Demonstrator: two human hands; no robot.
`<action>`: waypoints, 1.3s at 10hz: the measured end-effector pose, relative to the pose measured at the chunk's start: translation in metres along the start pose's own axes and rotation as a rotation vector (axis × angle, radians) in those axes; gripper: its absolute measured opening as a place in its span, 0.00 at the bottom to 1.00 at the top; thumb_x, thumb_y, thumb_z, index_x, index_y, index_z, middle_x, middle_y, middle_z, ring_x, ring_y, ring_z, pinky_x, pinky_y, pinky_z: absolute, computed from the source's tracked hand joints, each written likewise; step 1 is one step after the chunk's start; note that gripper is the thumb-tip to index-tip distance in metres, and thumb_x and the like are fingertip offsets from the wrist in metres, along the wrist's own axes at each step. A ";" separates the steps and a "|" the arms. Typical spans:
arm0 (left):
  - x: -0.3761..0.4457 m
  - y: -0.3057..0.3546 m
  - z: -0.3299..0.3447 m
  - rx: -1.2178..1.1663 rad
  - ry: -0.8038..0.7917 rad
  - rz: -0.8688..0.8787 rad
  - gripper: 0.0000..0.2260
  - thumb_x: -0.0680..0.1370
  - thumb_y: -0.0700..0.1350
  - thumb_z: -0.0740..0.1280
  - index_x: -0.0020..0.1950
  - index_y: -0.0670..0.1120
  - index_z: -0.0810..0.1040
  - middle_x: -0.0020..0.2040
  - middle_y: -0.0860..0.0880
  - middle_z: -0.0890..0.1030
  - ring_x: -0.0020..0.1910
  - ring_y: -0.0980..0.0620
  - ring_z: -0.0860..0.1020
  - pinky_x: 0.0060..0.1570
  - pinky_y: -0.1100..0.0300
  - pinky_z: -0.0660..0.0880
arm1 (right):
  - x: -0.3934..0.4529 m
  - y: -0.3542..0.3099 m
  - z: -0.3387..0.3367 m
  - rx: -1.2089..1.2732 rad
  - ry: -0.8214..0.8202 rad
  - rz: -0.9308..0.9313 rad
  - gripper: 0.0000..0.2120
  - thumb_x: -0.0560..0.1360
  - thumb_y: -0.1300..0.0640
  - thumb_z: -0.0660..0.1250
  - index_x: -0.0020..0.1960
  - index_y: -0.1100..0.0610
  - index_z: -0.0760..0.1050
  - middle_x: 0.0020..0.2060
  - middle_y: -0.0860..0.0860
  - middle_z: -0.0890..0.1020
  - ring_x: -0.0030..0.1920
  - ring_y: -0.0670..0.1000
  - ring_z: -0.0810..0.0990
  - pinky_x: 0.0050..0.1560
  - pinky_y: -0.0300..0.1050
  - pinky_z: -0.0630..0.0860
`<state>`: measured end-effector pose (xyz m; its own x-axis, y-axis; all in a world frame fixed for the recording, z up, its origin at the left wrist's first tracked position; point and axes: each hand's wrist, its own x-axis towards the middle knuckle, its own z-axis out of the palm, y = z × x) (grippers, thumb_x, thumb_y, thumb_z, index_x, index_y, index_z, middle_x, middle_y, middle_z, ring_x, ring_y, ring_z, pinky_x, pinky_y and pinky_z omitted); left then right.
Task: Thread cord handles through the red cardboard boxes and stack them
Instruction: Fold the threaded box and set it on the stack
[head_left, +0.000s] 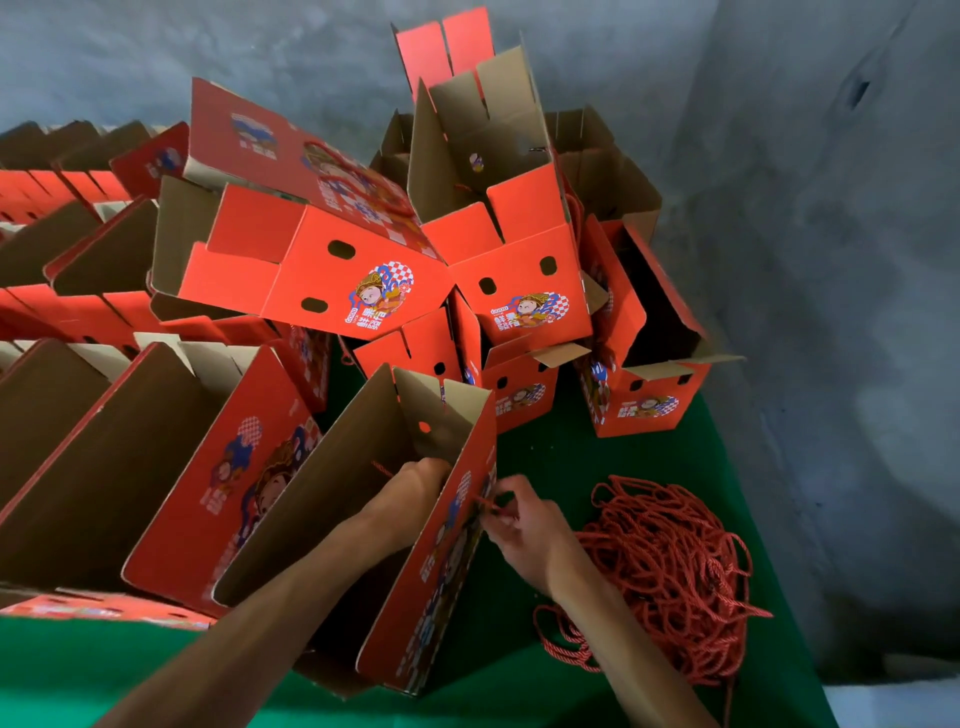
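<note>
Low in the centre of the frame, an open red box stands on the green table cover with its brown inside facing up. The left hand reaches down inside it, against the inner face of its right wall; a short end of red cord shows just above that hand, but whether the fingers grip it cannot be told, since the wall hides them. The right hand is outside the same wall, fingers curled and pinching a cord handle right where it meets the printed red face. To the lower right, just beside the right forearm, lies a loose heap of red cords. More red boxes lie tumbled across the upper centre, and rows of open boxes fill the left side.
</note>
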<state>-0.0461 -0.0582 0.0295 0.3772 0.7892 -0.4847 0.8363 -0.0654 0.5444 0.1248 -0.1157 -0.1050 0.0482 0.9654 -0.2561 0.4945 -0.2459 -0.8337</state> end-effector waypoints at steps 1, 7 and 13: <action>0.001 -0.008 -0.002 -0.060 0.027 -0.125 0.11 0.85 0.39 0.61 0.58 0.35 0.81 0.58 0.36 0.83 0.59 0.38 0.81 0.59 0.48 0.78 | -0.017 0.046 0.009 -0.288 0.173 -0.039 0.16 0.87 0.47 0.53 0.51 0.55 0.73 0.39 0.51 0.79 0.37 0.50 0.78 0.38 0.47 0.73; -0.031 -0.039 -0.010 -0.254 -0.224 -0.036 0.12 0.85 0.54 0.61 0.64 0.52 0.77 0.54 0.50 0.86 0.51 0.49 0.86 0.56 0.47 0.83 | 0.001 0.017 -0.015 0.374 0.275 0.140 0.10 0.84 0.55 0.65 0.65 0.51 0.75 0.57 0.45 0.79 0.56 0.47 0.80 0.50 0.35 0.76; -0.004 -0.034 -0.006 -0.373 0.062 -0.156 0.16 0.85 0.51 0.62 0.64 0.41 0.78 0.52 0.42 0.85 0.47 0.43 0.85 0.56 0.46 0.83 | -0.054 0.068 0.056 0.088 -0.262 0.550 0.08 0.71 0.68 0.72 0.39 0.65 0.74 0.27 0.60 0.79 0.26 0.55 0.79 0.31 0.49 0.78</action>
<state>-0.0781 -0.0552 0.0172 0.2230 0.8081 -0.5451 0.6755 0.2751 0.6841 0.1070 -0.1900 -0.1754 0.0553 0.6441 -0.7629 0.3839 -0.7191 -0.5793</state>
